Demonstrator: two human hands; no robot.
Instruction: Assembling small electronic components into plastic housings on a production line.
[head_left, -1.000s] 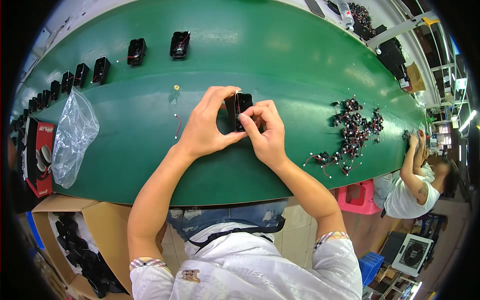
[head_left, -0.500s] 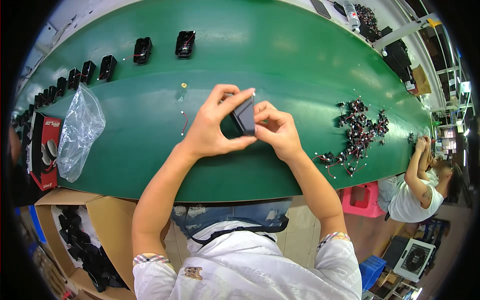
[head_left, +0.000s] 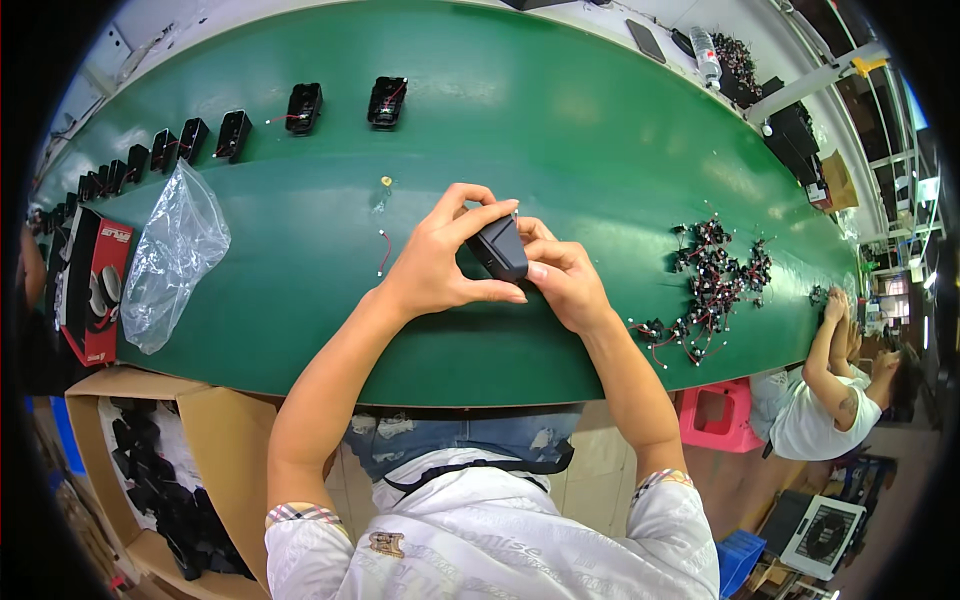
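Observation:
Over the green table I hold a black plastic housing [head_left: 498, 248], tilted, its smooth outer side in view. My left hand [head_left: 432, 255] spans it, fingers at its far end and thumb by its near end. My right hand [head_left: 568, 280] pinches its right side, the thumb near the lower corner; what lies under those fingers is hidden. A small white tip shows at the housing's far end. On the table left of my left hand lies a short red wire [head_left: 385, 252] with white ends, and beyond it a small yellowish piece [head_left: 386, 182].
Open black housings with red wires [head_left: 387, 103] stand in a curved row far left. Nearer are a clear plastic bag [head_left: 172, 262], a red box [head_left: 103, 290] and a carton [head_left: 225, 455] of black parts. Wired parts [head_left: 712, 270] lie heaped right; a co-worker [head_left: 825, 400] sits beyond.
The housing has turned in my hands, showing more of its outer face, and sits slightly lower and further right. Both hands moved with it; the whole view has shifted a little.

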